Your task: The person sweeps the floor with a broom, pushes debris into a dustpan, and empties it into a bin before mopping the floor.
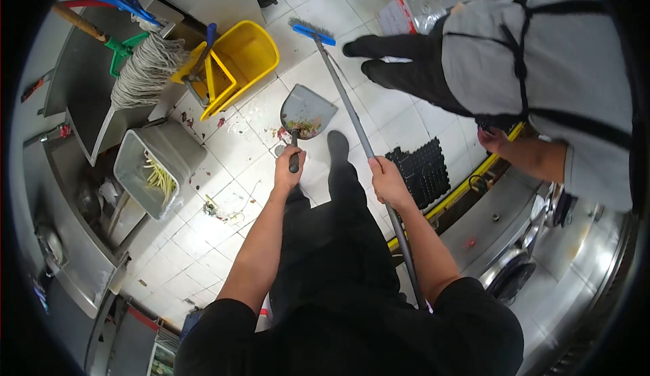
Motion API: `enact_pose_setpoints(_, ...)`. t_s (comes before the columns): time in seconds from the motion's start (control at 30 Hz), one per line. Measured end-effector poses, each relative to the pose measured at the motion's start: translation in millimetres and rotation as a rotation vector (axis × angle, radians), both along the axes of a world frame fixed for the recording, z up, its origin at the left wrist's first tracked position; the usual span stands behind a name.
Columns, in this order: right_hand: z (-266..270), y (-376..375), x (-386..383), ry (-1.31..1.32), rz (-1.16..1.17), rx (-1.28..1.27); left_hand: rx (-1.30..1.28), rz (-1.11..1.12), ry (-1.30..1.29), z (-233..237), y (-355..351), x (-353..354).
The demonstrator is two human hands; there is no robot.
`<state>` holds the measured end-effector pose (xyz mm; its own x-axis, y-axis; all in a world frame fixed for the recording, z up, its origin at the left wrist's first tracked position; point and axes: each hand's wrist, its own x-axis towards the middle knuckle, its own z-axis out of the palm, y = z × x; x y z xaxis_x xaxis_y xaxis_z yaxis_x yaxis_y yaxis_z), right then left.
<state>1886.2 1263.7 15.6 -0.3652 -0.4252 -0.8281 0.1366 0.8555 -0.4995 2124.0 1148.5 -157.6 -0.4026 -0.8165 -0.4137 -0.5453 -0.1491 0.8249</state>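
My left hand (290, 167) is closed around the dark handle of a grey dustpan (308, 107), which lies on the white tiled floor with food scraps in it. My right hand (391, 182) grips the long grey pole of a broom (345, 98). The broom's blue head (314, 34) is on the floor beyond the dustpan, bristles pointing away from me. Loose scraps (220, 208) are scattered on the tiles left of the dustpan.
A yellow mop bucket (252, 54) and a grey bin (184, 149) with pale scraps stand at the left, near a string mop (145, 71). A co-worker (487, 58) stands at the right by a metal counter. A black mat (423, 169) lies on the floor.
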Motion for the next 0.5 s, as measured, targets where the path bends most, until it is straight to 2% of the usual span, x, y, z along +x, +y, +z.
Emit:
enact_pose_setpoints(0.03,4.8,-13.2,-8.7,0.132,0.152,0.012,0.028,0.012,-0.011,3.8,-3.0,-6.7)
enact_pose_setpoints(0.07,-14.1,-16.5,-23.6,0.128,0.162,0.002,0.054,0.020,-0.021,3.6,-5.1,-12.5)
enact_pose_setpoints(0.13,-74.2,-26.0,-59.6,0.625,0.445,-0.230,-0.027,0.026,-0.026,8.3,-8.8,-28.4)
enact_pose_setpoints(0.2,-114.1,-88.4,-120.5,0.582,0.447,-0.081,0.130,0.053,-0.094,24.7,-19.7,-50.8)
enact_pose_setpoints(0.23,-139.2,-125.2,-154.4,0.649,0.469,-0.121,0.005,0.094,-0.071,14.4,-14.9,-59.1)
enact_pose_setpoints(0.3,-224.3,-202.2,-232.8,0.785,0.618,-0.217,-0.045,0.112,-0.087,-11.3,-12.0,-68.4)
enact_pose_setpoints(0.33,-251.3,-239.7,-260.5,0.845,0.622,-0.288,-0.088,0.127,-0.098,-23.0,-9.1,-72.6)
enact_pose_setpoints(0.37,-249.4,-278.4,-276.3,0.831,0.596,-0.183,-0.056,0.118,-0.087,-19.5,-10.1,-81.2)
enact_pose_setpoints(0.4,-279.7,-308.4,-293.3,0.818,0.678,-0.189,-0.047,0.131,-0.098,-18.0,-8.8,-89.1)
enact_pose_setpoints(0.47,-313.2,-322.9,-304.7,0.794,0.768,-0.190,-0.073,0.163,-0.028,-16.3,-4.3,-103.1)
enact_pose_setpoints(0.5,-319.3,-315.1,-301.1,0.772,0.720,-0.074,-0.067,0.191,-0.007,-13.9,-1.9,-108.4)
